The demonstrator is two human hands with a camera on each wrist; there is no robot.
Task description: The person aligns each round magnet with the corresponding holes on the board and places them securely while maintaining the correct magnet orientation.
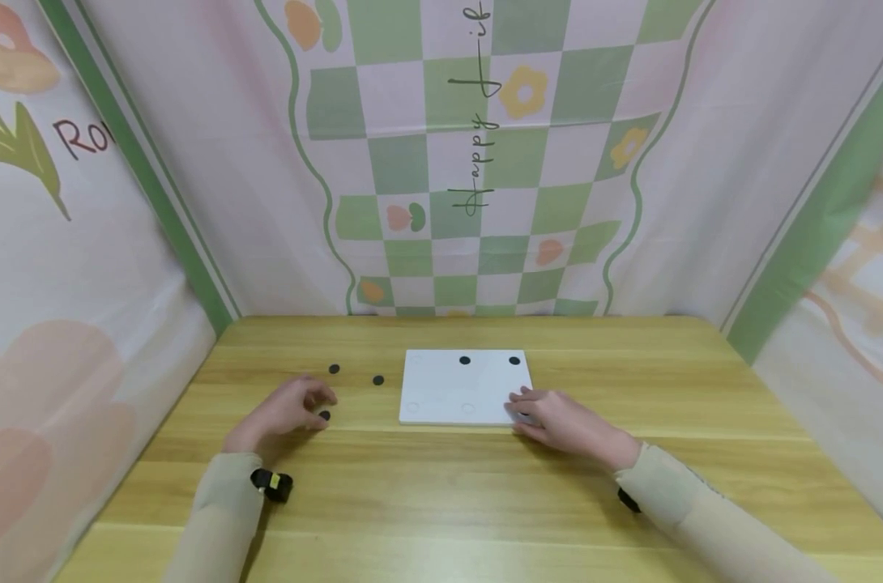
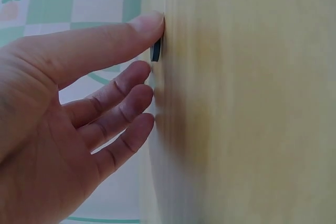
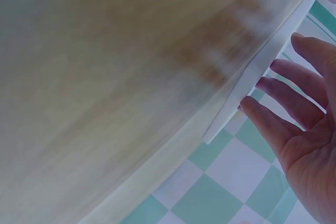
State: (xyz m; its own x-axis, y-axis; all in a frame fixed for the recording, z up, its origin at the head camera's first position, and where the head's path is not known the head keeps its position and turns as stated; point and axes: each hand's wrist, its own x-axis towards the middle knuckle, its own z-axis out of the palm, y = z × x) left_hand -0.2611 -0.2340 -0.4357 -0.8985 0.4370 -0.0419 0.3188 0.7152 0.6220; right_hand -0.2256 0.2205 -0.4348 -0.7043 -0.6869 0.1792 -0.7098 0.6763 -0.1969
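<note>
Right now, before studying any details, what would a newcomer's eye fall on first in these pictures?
Probably the green-and-white checkered cloth behind the wooden table, with its sideways "Happy" lettering. Next comes the white rectangular board on the tabletop, with two black discs stark along its far edge. Three loose black discs show to the board's left.
</note>
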